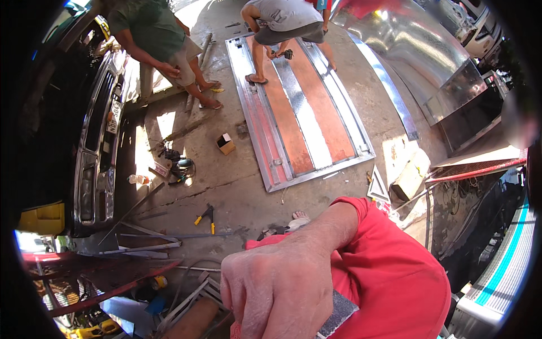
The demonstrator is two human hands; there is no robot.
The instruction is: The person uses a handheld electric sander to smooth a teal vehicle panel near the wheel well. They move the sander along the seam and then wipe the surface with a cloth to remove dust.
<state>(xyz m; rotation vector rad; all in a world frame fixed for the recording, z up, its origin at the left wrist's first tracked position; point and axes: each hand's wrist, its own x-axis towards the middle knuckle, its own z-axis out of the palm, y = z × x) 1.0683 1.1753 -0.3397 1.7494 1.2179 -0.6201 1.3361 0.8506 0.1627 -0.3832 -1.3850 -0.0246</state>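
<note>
Grey piece (pixel 341 313) juts from under the right hand (pixel 276 282), on its right side; probably light, stiffish, gritty not slippery, edges maybe crumbly; flat faces likely the best hold; fingers folded, tips hidden, can't tell if pinching; red sleeve (pixel 395 271) right of hand; pliers (pixel 207 218) ahead-left; metal panel (pixel 330 116) well ahead.

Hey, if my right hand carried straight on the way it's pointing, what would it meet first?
Probably the brown rounded thing at the picture's lower edge, since your right hand points down and left. Depth is unclear: that thing seems lower, so the hand might pass above it.
</note>
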